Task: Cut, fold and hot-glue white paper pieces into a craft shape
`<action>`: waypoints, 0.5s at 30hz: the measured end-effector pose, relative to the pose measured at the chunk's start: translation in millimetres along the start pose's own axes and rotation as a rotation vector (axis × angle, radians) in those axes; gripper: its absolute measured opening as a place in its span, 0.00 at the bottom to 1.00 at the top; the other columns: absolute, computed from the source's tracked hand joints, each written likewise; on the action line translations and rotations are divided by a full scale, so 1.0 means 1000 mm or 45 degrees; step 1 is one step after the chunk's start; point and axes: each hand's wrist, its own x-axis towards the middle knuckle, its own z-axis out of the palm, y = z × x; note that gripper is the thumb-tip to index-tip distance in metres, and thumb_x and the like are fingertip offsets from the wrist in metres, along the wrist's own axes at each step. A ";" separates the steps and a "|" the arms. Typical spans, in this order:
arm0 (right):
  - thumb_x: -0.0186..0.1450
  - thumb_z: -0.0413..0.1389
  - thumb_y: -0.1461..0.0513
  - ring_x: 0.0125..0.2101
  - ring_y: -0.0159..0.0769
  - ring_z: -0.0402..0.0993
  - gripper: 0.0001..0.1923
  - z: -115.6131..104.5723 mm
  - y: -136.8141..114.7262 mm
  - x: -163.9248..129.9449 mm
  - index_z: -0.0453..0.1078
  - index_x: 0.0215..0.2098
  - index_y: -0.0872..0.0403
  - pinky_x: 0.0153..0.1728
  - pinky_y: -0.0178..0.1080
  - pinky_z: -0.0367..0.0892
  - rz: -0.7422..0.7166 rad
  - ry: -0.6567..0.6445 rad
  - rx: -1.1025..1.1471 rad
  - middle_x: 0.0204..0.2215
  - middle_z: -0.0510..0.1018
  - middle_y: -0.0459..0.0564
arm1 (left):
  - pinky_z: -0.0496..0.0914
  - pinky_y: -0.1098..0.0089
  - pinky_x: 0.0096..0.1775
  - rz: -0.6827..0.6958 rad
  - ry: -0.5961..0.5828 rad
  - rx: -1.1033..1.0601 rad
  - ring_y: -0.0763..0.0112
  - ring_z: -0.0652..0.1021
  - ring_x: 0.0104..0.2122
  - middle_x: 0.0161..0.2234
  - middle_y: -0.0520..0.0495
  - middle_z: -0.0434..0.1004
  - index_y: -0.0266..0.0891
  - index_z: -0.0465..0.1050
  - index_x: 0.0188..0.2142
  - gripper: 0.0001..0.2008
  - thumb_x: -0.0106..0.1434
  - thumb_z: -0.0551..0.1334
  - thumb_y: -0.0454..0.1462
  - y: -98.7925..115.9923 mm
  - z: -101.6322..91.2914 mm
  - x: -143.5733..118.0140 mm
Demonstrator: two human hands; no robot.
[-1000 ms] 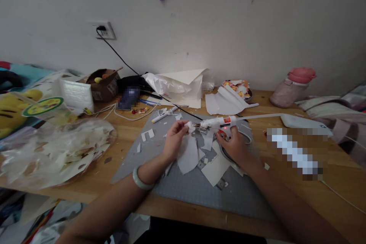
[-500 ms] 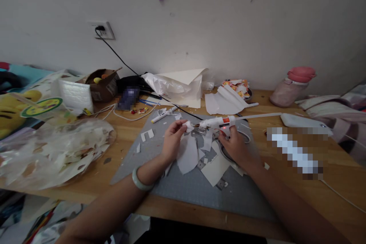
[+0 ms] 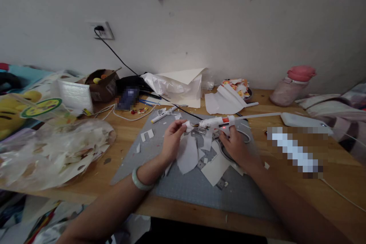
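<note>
Barely changed from a second ago, suggesting steady work: pinching a white piece [image 3: 189,126] in closed left grip [image 3: 172,140], with glue gun [image 3: 213,122] just beside it in curled right grip [image 3: 236,148].

White on gridded grey

The glue gun [image 3: 213,122] is white with an orange patch [image 3: 225,120] (its small light [image 3: 224,127] glows red). The mat [image 3: 188,194] is grey, finely gridded; the bottle lid [image 3: 301,73] pink; the cup lid [image 3: 42,108] yellow, rimmed green.
</note>
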 end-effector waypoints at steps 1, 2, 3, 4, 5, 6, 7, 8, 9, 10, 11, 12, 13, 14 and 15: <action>0.57 0.46 0.57 0.21 0.40 0.66 0.05 0.000 0.001 0.000 0.54 0.26 0.49 0.22 0.36 0.55 -0.011 0.012 0.005 0.18 0.67 0.46 | 0.64 0.74 0.33 0.004 -0.001 -0.002 0.76 0.70 0.27 0.27 0.53 0.73 0.38 0.74 0.32 0.10 0.48 0.66 0.36 0.000 0.000 0.000; 0.57 0.47 0.57 0.21 0.39 0.66 0.05 0.001 0.001 0.000 0.53 0.26 0.49 0.22 0.36 0.54 -0.017 0.020 0.008 0.18 0.67 0.46 | 0.64 0.74 0.32 0.007 -0.001 0.000 0.76 0.70 0.27 0.27 0.53 0.73 0.38 0.74 0.32 0.10 0.48 0.66 0.36 0.000 0.000 0.000; 0.57 0.47 0.57 0.20 0.39 0.65 0.06 0.002 0.002 0.000 0.53 0.26 0.49 0.22 0.36 0.54 -0.022 0.023 0.011 0.18 0.66 0.45 | 0.64 0.74 0.32 0.009 -0.001 0.004 0.76 0.70 0.27 0.27 0.53 0.73 0.38 0.74 0.32 0.10 0.48 0.66 0.36 0.000 0.000 0.000; 0.57 0.47 0.57 0.20 0.39 0.65 0.06 0.002 0.003 0.000 0.53 0.26 0.49 0.21 0.36 0.54 -0.022 0.028 0.012 0.18 0.66 0.45 | 0.64 0.74 0.32 0.011 -0.002 0.008 0.76 0.70 0.27 0.27 0.53 0.73 0.38 0.74 0.32 0.10 0.48 0.66 0.36 0.000 0.000 0.000; 0.58 0.46 0.57 0.20 0.39 0.65 0.06 0.003 0.003 -0.001 0.53 0.26 0.49 0.21 0.36 0.54 -0.023 0.030 0.013 0.18 0.66 0.45 | 0.64 0.74 0.32 0.011 -0.005 0.013 0.76 0.70 0.26 0.26 0.53 0.73 0.39 0.75 0.32 0.09 0.48 0.66 0.36 0.000 -0.001 0.000; 0.58 0.46 0.57 0.20 0.39 0.65 0.05 0.003 0.004 -0.001 0.53 0.26 0.49 0.22 0.36 0.54 -0.025 0.031 0.016 0.18 0.66 0.45 | 0.64 0.74 0.32 0.011 -0.009 0.017 0.76 0.70 0.26 0.26 0.53 0.73 0.39 0.75 0.32 0.09 0.49 0.66 0.36 0.000 -0.001 0.000; 0.58 0.46 0.57 0.20 0.39 0.65 0.05 0.004 0.004 -0.001 0.54 0.27 0.49 0.22 0.36 0.54 -0.028 0.028 0.021 0.18 0.66 0.45 | 0.64 0.74 0.32 0.012 -0.013 0.020 0.77 0.70 0.26 0.26 0.53 0.73 0.39 0.75 0.32 0.09 0.49 0.66 0.36 0.000 -0.001 0.000; 0.58 0.46 0.57 0.21 0.39 0.65 0.05 0.004 0.004 -0.001 0.54 0.27 0.48 0.22 0.36 0.54 -0.030 0.024 0.026 0.18 0.66 0.45 | 0.64 0.74 0.32 0.014 -0.016 0.023 0.77 0.70 0.26 0.26 0.53 0.73 0.39 0.75 0.32 0.09 0.49 0.65 0.36 0.000 -0.001 0.000; 0.58 0.46 0.57 0.21 0.39 0.65 0.05 0.004 0.004 -0.001 0.53 0.27 0.48 0.22 0.36 0.55 -0.030 0.022 0.029 0.18 0.66 0.45 | 0.64 0.74 0.32 0.015 -0.016 0.027 0.77 0.70 0.26 0.26 0.53 0.72 0.38 0.75 0.32 0.09 0.49 0.65 0.36 0.000 -0.001 -0.001; 0.58 0.46 0.57 0.21 0.39 0.65 0.06 0.004 0.004 -0.001 0.53 0.27 0.48 0.22 0.37 0.55 -0.027 0.024 0.029 0.18 0.66 0.45 | 0.64 0.74 0.32 0.014 -0.016 0.029 0.77 0.70 0.26 0.26 0.53 0.72 0.38 0.75 0.32 0.09 0.49 0.65 0.36 0.000 -0.001 -0.001; 0.58 0.46 0.57 0.21 0.39 0.64 0.06 0.004 0.004 -0.001 0.53 0.27 0.48 0.22 0.37 0.54 -0.025 0.025 0.028 0.18 0.66 0.45 | 0.63 0.74 0.32 0.011 -0.015 0.029 0.77 0.69 0.26 0.26 0.53 0.73 0.38 0.75 0.32 0.09 0.49 0.65 0.36 0.000 -0.001 -0.001; 0.58 0.46 0.57 0.21 0.39 0.64 0.06 0.004 0.004 -0.002 0.53 0.26 0.48 0.22 0.37 0.54 -0.022 0.027 0.025 0.18 0.66 0.45 | 0.63 0.74 0.32 0.007 -0.015 0.025 0.77 0.69 0.26 0.26 0.53 0.73 0.38 0.75 0.32 0.09 0.49 0.65 0.36 0.000 -0.001 -0.001; 0.58 0.46 0.56 0.21 0.39 0.64 0.06 0.004 0.003 -0.002 0.52 0.26 0.48 0.22 0.37 0.54 -0.019 0.029 0.022 0.18 0.66 0.45 | 0.63 0.74 0.32 0.001 -0.015 0.021 0.77 0.69 0.26 0.26 0.53 0.73 0.38 0.75 0.32 0.09 0.49 0.65 0.36 0.000 0.000 -0.001; 0.58 0.46 0.56 0.21 0.39 0.64 0.06 0.004 0.003 -0.002 0.52 0.26 0.48 0.22 0.37 0.54 -0.017 0.029 0.021 0.18 0.65 0.45 | 0.63 0.74 0.32 -0.003 -0.017 0.017 0.77 0.69 0.26 0.26 0.53 0.73 0.38 0.74 0.32 0.09 0.48 0.65 0.36 0.000 0.000 -0.001; 0.58 0.45 0.56 0.21 0.39 0.65 0.06 0.004 0.003 -0.002 0.52 0.26 0.48 0.22 0.37 0.54 -0.017 0.028 0.022 0.18 0.66 0.45 | 0.63 0.74 0.32 -0.007 -0.020 0.015 0.77 0.69 0.26 0.26 0.53 0.72 0.38 0.75 0.32 0.10 0.48 0.65 0.36 0.000 0.000 -0.001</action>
